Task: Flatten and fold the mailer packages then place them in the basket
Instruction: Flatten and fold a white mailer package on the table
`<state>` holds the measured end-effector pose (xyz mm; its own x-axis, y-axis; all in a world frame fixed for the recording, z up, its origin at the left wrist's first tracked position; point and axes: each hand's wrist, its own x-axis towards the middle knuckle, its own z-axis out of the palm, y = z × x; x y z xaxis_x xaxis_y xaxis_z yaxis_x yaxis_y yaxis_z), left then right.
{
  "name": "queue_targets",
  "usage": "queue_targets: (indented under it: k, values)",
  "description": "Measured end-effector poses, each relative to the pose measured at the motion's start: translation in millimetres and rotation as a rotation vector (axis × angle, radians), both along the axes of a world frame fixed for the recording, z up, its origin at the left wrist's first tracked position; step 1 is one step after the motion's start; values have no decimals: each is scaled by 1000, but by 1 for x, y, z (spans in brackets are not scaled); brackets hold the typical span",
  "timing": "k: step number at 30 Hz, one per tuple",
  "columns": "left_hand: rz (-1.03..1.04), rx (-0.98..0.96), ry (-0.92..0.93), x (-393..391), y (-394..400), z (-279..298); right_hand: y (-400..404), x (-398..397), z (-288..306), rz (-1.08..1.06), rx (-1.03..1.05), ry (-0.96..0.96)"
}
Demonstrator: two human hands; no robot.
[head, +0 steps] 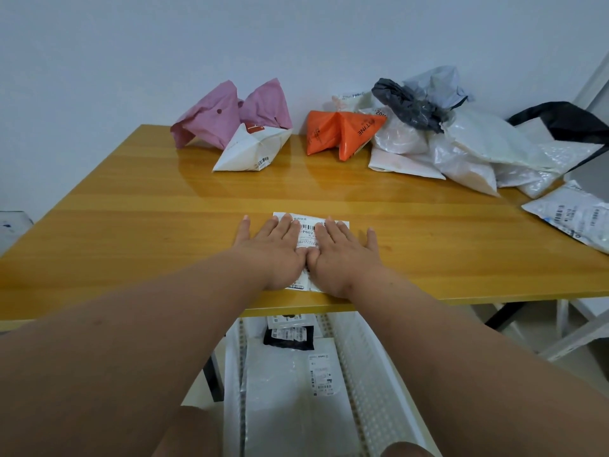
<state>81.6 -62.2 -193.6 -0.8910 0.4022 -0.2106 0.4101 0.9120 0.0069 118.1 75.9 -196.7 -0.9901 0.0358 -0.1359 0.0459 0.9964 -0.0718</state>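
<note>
Pink mailer [211, 122], crumpled and standing up, at the far left of the table [131, 209], touching a white mailer [245, 153] with a barcode sticker just in front of it. Further right, apart from those two, an orange mailer [339, 131], puffed and creased, leaning against a heap of pale mailers [461, 153] with a dark grey bag [408, 105] crumpled on top. At the far right edge, a white labelled mailer [573, 216] lying flat (partly cut off by the frame).

Near the front edge of the table, left hand [280, 245] pressing flat, fingers straight and spread, on the left part of a folded white mailer [308, 230] with a printed shipping label. Right hand [342, 255] beside it, likewise flat with straight fingers, on the right part of the same mailer; thumbs touching in the middle. Nothing gripped by either hand, only pressed down.

Below the table edge, between the forearms, a white perforated basket [369, 374] holding flattened mailers: pale ones with labels and a black one [288, 338] toward the far end.
</note>
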Motion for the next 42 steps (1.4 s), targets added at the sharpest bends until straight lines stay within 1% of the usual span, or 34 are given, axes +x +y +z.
queue_targets:
  k: [3,7,8,10,14,16,18,20,22,24,36,39,42]
  values:
    - [-40,-26,96,5,-3,0,-2,4,3,-9,14,11]
    - [-124,-32,363,12,-11,3,-1,16,13,-30,81,74]
    - [-137,-32,404,13,-13,4,1,20,17,-31,107,97]
    - [-140,-48,426,16,-16,9,5,28,23,-15,146,151]
    - [-111,-112,365,25,-15,20,9,41,23,46,163,281]
    - [-93,-95,334,29,-13,22,9,43,18,100,125,321]
    - [-101,-51,270,31,-13,17,11,42,14,162,39,264]
    - [-117,-12,173,36,-15,8,14,36,10,209,-18,142]
    - [-113,15,71,41,-17,1,16,30,7,225,-8,41]
    - [-95,37,22,43,-18,-2,17,28,2,227,-1,0]
    - [-80,24,-55,37,-15,-1,9,36,5,170,-18,8]
    - [-88,73,-35,40,-19,-1,7,39,6,158,-14,-6]
    - [-111,139,31,46,-26,-4,7,44,8,150,-42,8]
